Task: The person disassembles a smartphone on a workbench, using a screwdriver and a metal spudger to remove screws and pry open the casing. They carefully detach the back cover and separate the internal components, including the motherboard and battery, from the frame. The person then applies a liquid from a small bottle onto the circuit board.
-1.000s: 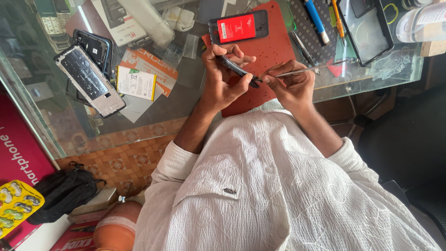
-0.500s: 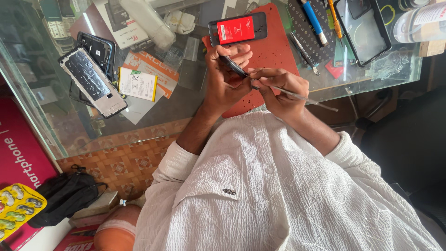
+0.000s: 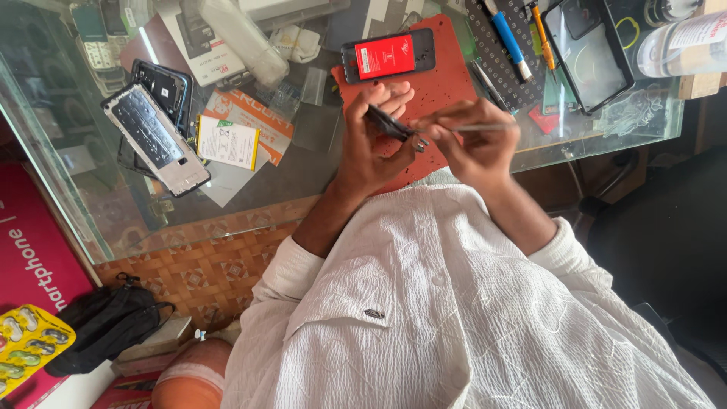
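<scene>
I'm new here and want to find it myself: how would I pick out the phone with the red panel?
Start at the glass table and find the red-orange work mat on it. At the mat's far edge, just beyond the left hand, lies a dark phone. Unlike the stripped silver phone frame off to the side, it bears a bright red rectangle.

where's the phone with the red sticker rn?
Head view, top centre: the phone with the red sticker lies flat at the far end of the red mat, just beyond the left hand.
</scene>
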